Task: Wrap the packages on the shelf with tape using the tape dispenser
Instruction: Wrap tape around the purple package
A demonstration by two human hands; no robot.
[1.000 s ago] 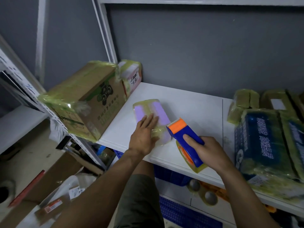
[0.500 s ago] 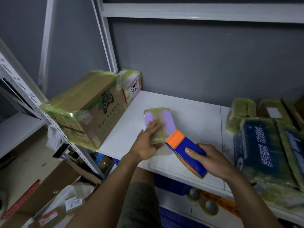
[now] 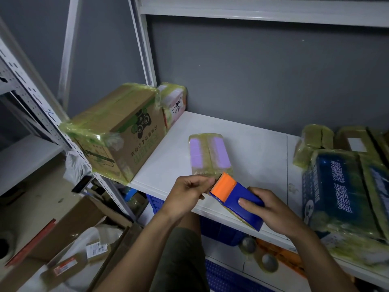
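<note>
The head view is the only 1 here. It looks down on a white shelf (image 3: 256, 144) where a flat purple package (image 3: 208, 153), already banded in yellowish tape, lies lengthwise near the front edge, its near end just beyond the 2 hands.

The right hand (image 3: 271, 211) grips the blue tape dispenser (image 3: 237, 197) round its body, thumb laid on top and fingers wrapped below. It holds the dispenser low over the shelf's front edge with the orange toothed head aimed at the package — a hold that would let it run straight on along the package.

The left hand (image 3: 189, 191) has its fingers curled in, tips closed together right at the toothed edge. My guess is that it pinches the tape's free end to draw out a fresh length, but the film is too clear to make out, so I cannot tell whether it holds anything.

Left of the package sits a cardboard box (image 3: 117, 131), taped at its edges, with a small pink package (image 3: 174, 102) tucked behind it. At the right stands a taped blue pack (image 3: 330, 186). The wrapped goods seem parked to either side — probably to keep the middle as working room. Spare tape rolls (image 3: 267, 262) lie on the lower level beneath the right hand.
</note>
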